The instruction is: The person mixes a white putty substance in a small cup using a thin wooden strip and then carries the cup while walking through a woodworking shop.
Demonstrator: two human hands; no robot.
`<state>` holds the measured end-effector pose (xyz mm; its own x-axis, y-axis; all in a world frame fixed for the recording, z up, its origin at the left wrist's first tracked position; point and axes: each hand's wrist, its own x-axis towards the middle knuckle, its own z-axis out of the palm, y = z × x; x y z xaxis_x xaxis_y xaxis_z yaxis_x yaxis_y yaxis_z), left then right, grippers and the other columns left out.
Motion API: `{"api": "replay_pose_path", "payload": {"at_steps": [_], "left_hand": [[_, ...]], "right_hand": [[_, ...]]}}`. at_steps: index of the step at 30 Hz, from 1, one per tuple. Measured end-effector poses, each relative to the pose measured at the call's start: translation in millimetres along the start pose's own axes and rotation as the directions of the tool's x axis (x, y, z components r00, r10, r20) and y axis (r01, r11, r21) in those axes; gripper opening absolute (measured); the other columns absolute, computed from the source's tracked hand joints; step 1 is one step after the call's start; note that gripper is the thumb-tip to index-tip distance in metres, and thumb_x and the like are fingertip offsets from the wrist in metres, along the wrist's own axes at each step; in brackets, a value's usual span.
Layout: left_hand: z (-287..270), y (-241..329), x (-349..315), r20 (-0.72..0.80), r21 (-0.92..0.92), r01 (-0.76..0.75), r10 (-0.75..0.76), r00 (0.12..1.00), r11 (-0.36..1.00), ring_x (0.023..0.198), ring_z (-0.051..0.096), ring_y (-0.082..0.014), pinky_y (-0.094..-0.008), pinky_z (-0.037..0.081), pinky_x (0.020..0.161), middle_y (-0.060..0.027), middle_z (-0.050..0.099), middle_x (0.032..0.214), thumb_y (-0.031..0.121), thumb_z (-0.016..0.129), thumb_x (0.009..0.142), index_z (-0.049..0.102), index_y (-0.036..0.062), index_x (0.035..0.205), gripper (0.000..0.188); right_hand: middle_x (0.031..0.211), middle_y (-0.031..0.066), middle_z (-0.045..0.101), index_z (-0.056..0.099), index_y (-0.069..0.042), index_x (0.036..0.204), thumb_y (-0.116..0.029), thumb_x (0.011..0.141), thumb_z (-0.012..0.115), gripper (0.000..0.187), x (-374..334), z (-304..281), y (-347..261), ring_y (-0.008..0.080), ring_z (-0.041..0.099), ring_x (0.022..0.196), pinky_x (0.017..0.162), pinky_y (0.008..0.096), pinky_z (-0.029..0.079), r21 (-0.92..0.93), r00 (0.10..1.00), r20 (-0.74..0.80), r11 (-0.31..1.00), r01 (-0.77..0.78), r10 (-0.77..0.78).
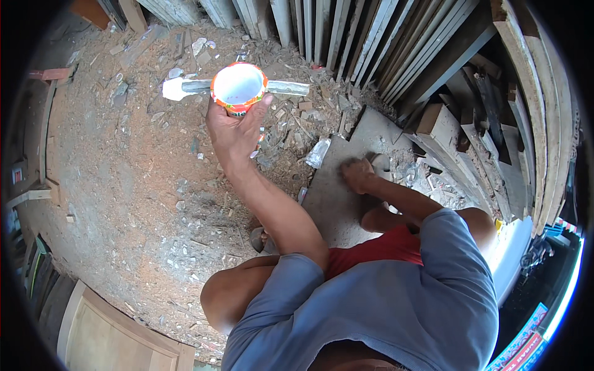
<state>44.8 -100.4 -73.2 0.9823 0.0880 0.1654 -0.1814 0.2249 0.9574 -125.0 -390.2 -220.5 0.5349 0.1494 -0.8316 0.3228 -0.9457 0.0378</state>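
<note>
My left hand (235, 133) is raised over the littered ground, its fingers wrapped round a small tub (239, 85). The tub is white inside, with an orange, red and green patterned outside, and its open top faces up. Behind it runs a narrow, pale, worn strip (289, 88) with a white blob (174, 89) at its left end; I cannot tell whether the hand grips it too. Low over a grey board (331, 185) is my right hand (359, 175), its fingers blurred, beside a rounded greyish thing (379, 162) that I cannot make out.
Many planks (371, 37) lean upright at the back and right. Sawdust, wood chips and scraps cover the ground (136, 185). A crumpled silvery wrapper (318, 153) lies by the board's edge. A panelled wooden door (117, 334) is at the lower left.
</note>
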Motion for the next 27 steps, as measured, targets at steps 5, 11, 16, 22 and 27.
{"api": "replay_pose_path", "payload": {"at_steps": [5, 11, 16, 22, 27], "left_hand": [[-8.8, -2.7, 1.6, -0.004, 0.12, -0.015, 0.016, 1.0, 0.993, 0.103, 0.068, -0.0133, -0.03, 0.054, 0.091, -0.0073, 0.072, 0.114, 0.002, 0.086, 0.08, 0.065, -0.0008, 0.127, 0.051], [-18.7, 1.0, 3.2, -0.04, 0.118, 0.039, -0.034, 0.999, 0.992, 0.1, 0.069, -0.0142, -0.0319, 0.055, 0.091, -0.0075, 0.073, 0.111, 0.008, 0.09, 0.078, 0.063, -0.0007, 0.127, 0.057], [-9.3, 1.9, 8.1, 0.02, 0.175, -0.023, 0.02, 1.0, 0.984, 0.102, 0.067, -0.0133, -0.0306, 0.054, 0.092, -0.0058, 0.072, 0.113, 0.003, 0.086, 0.081, 0.062, -0.0007, 0.128, 0.053], [16.2, 31.5, 15.5, 0.145, 0.313, -0.217, 0.179, 0.973, 0.925, 0.103, 0.069, -0.0148, -0.0337, 0.056, 0.092, -0.0069, 0.072, 0.115, 0.001, 0.089, 0.074, 0.06, 0.0006, 0.127, 0.061], [33.8, 56.5, 11.2, 0.244, 0.365, -0.387, 0.315, 0.917, 0.847, 0.105, 0.071, -0.0236, -0.038, 0.057, 0.092, -0.0118, 0.071, 0.117, 0.012, 0.097, 0.064, 0.06, 0.0017, 0.127, 0.074]], "right_hand": [[0.109, 0.0193, 0.074, 0.066, -0.006, 0.124, -0.022, 0.082, 0.076, 0.046, 26.0, -12.7, 10.3, 0.034, 0.072, 0.101, 0.083, 0.0462, 0.056, 0.305, 0.969, -0.02, 0.921, 0.241, -0.247], [0.087, 0.0026, 0.068, 0.064, -0.003, 0.114, -0.016, 0.094, 0.075, 0.027, -13.2, -137.1, 66.5, 0.0125, 0.065, 0.079, 0.073, 0.0303, 0.053, 0.925, 0.936, -0.237, 0.232, 0.299, -0.261], [0.092, -0.0005, 0.066, 0.067, -0.003, 0.105, -0.022, 0.092, 0.078, 0.025, -106.2, -244.0, 78.5, 0.0092, 0.061, 0.085, 0.076, 0.0262, 0.051, 0.87, 0.915, -0.395, 0.285, 0.402, -0.084], [0.093, -0.0018, 0.057, 0.064, -0.005, 0.105, -0.013, 0.098, 0.071, 0.013, -199.0, -289.6, 77.6, 0.0057, 0.051, 0.085, 0.074, 0.0254, 0.045, 0.575, 0.606, -0.793, 0.398, 0.715, 0.058], [0.095, 0.0007, 0.062, 0.067, -0.004, 0.113, -0.012, 0.096, 0.072, 0.02, -242.1, -308.2, 40.3, 0.008, 0.055, 0.082, 0.071, 0.0271, 0.046, 0.225, 0.224, -0.973, 0.512, 0.829, 0.064]]}}
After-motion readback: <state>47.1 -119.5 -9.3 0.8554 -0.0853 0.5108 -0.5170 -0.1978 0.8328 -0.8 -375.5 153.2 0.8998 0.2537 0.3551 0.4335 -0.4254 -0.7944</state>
